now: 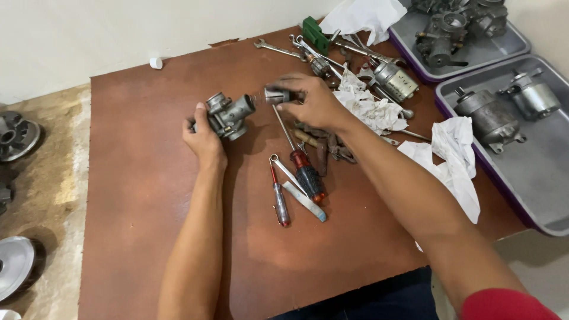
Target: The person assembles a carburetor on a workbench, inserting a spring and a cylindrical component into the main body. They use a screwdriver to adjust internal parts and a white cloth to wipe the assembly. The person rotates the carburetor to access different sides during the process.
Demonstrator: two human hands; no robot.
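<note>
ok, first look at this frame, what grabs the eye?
At the middle of the brown board, the left hand grips a grey metal carburetor while the right hand holds a small metal cylinder just beside its end. Below lie a red-handled screwdriver and a smaller screwdriver. To the right, crumpled white rags and two grey trays of engine parts.

The small metal cylinder [276, 95] in the right hand [314, 104] is motion-blurred, its far end hidden by the fingers. The grey tray [536, 195] and the metal discs [15, 266] are cut off by the picture's edges.
</note>
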